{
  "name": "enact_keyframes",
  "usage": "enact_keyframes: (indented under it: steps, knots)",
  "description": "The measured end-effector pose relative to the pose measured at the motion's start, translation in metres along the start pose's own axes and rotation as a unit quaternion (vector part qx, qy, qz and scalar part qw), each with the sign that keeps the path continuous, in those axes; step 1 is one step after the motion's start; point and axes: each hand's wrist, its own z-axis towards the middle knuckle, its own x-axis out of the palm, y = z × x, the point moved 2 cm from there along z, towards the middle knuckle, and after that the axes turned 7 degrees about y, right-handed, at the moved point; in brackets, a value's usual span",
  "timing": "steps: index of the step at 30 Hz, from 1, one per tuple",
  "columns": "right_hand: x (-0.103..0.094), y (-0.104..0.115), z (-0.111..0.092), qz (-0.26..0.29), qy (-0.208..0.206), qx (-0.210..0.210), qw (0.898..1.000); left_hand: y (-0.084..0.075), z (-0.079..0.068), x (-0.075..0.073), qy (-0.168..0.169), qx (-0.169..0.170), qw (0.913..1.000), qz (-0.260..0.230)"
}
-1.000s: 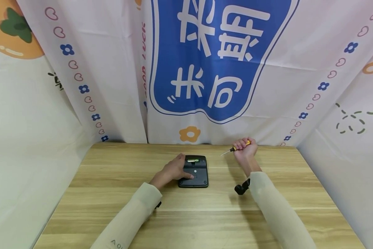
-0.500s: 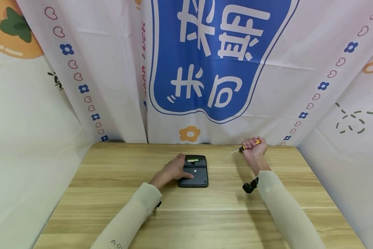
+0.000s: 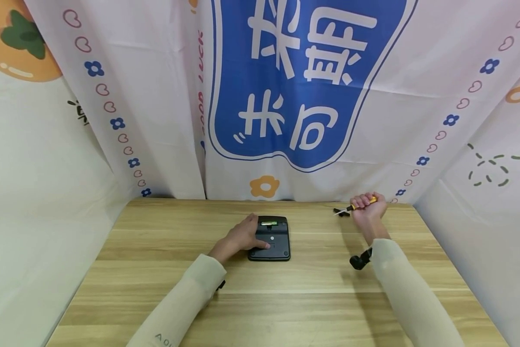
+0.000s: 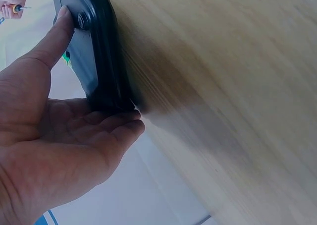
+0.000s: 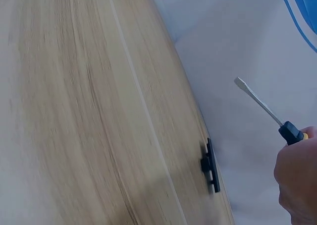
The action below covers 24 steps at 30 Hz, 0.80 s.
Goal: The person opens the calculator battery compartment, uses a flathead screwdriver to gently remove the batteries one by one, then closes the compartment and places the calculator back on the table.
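A black desk calculator [image 3: 279, 248] lies face down near the table's far edge, its battery compartment uncovered and a green battery [image 3: 269, 223] inside. My left hand [image 3: 239, 235] holds its left side, the thumb [image 4: 58, 34] across the back and the fingers [image 4: 111, 128] at the far corner. To the right, above the table, my right hand [image 3: 368, 211] grips a flat-head screwdriver [image 3: 354, 206] by its yellow and black handle, the bare tip pointing left. Beneath that tip lies a small black plastic piece [image 5: 212, 165], shaped like a battery cover with tabs.
The wooden table [image 3: 260, 308] ends at a printed curtain [image 3: 177, 159] just behind both hands. More white cloth [image 3: 47, 202] hangs along the left and right sides. A black wrist camera [image 3: 359, 260] sits below the right hand.
My right hand has moved steadily to the right with the screwdriver, away from the calculator. The small black piece has come into sight beside it. My left hand and the calculator stay in place.
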Motion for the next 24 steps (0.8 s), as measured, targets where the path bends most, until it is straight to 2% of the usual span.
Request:
enact_keyframes:
  steps: [9,18,24]
  knots:
    - [-0.006,0.024,0.001,0.004,-0.006,-0.013,1.0,0.0,0.0,0.0,0.001,-0.004,1.0,0.004]
    - [-0.012,0.047,0.0,-0.027,-0.03,-0.042,0.998,0.0,0.001,0.0,0.001,-0.006,1.0,0.006]
    - [-0.014,0.063,0.001,-0.034,-0.037,-0.045,0.998,0.0,0.002,0.0,0.0,-0.008,1.0,0.006]
